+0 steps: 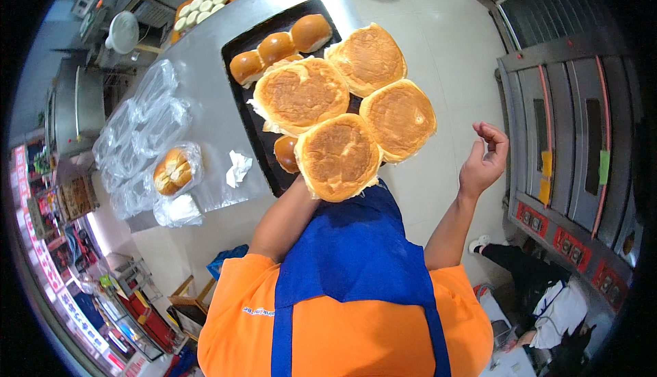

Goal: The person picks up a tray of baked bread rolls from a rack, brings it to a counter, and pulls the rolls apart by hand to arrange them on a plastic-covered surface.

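A four-bun cluster point(342, 127) is hiding your left hand; your right hand point(484, 161) is standing apart.
The cluster is spreading at 1 o'clock from your left forearm point(284, 219), covering that hand, whose grip cannot be told. It is lying at 10 o'clock from your right hand, which is holding nothing, fingers curling loosely, forearm point(453, 230) angling toward 1 o'clock.

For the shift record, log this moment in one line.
left hand: hidden by four browned breads | right hand: apart, nothing visibly held | black tray: on metal table, glossy buns inside
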Available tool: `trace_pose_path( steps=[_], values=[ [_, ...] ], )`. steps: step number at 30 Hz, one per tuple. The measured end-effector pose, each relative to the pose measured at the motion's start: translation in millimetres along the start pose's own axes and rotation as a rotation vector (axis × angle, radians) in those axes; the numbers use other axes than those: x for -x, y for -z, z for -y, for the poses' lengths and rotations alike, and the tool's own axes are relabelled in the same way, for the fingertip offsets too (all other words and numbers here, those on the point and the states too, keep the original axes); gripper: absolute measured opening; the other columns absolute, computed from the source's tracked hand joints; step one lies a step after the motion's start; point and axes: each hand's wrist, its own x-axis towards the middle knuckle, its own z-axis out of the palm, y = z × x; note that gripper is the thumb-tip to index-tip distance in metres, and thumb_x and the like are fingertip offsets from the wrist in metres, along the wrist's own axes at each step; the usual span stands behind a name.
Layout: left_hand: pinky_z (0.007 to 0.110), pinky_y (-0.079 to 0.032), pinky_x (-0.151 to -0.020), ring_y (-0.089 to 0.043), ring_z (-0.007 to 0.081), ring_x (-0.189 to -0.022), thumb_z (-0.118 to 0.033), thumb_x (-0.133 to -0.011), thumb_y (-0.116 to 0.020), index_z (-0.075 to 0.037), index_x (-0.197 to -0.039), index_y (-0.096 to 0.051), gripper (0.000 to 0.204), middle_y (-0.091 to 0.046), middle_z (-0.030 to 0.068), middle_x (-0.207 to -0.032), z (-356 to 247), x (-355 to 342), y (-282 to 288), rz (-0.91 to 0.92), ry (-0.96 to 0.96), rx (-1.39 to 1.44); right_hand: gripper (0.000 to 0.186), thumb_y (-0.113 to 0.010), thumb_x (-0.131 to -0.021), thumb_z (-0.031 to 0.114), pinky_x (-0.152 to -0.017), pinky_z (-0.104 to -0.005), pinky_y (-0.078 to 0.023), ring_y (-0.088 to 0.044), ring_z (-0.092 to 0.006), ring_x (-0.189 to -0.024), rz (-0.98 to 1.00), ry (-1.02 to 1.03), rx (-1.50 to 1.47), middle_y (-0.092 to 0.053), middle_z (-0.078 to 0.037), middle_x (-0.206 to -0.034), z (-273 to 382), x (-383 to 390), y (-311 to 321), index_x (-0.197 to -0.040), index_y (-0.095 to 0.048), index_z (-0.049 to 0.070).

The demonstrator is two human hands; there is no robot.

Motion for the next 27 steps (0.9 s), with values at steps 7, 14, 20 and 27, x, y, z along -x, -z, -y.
trace_pose_path(
  steps=[7,14,20,27],
  values=[
    [0.049,-0.057,-0.099,-0.064,0.0328,-0.119,-0.041,-0.109,-0.046,-0.004,-0.144,-0.047,0.051,-0.06,0.0185,-0.135,9.6,0.7,-8.9,0.014,-0.057,0.025,0.014,-0.058,-0.092,-0.008,-0.09,-0.0333,-0.055,-0.068,-0.0184,-0.097,0.314,-0.073,-0.251,-0.07,-0.01,-0.099,48.5,7.0,-36.5,-0.102,-0.066,-0.001],
    [0.049,-0.06,-0.097,-0.068,0.033,-0.115,-0.038,-0.11,-0.047,-0.004,-0.142,-0.05,0.047,-0.064,0.0189,-0.132,4.8,1.1,-4.7,0.024,-0.101,0.019,0.024,-0.08,-0.089,0.019,-0.095,-0.0468,-0.054,-0.072,-0.0287,-0.093,1.531,0.072,-1.07,-0.077,-0.011,-0.098,129.7,29.0,-59.3,-0.105,-0.077,0.003],
    [0.046,-0.049,-0.112,-0.057,0.0296,-0.132,-0.056,-0.107,-0.043,-0.009,-0.154,-0.04,0.067,-0.052,0.0149,-0.149,9.0,-32.9,-39.3,0.031,-0.504,-0.306,0.074,-0.08,-0.087,0.05,-0.105,-0.0421,-0.049,-0.065,-0.0287,-0.12,0.852,0.101,-0.224,-0.068,-0.018,-0.124,126.6,19.1,-75.2,-0.134,-0.058,-0.003],
    [0.04,-0.03,-0.121,-0.038,0.03,-0.147,-0.051,-0.1,-0.064,-0.011,-0.167,-0.008,0.096,-0.03,0.0194,-0.163,-0.7,-25.1,-97.4,-0.213,-1.146,-1.364,0.104,-0.1,-0.066,0.02,-0.113,-0.0426,-0.046,-0.055,-0.0264,-0.134,0.87,-0.527,-0.501,-0.056,-0.012,-0.146,61.5,15.0,-82.2,-0.151,-0.043,0.002]
  ],
)
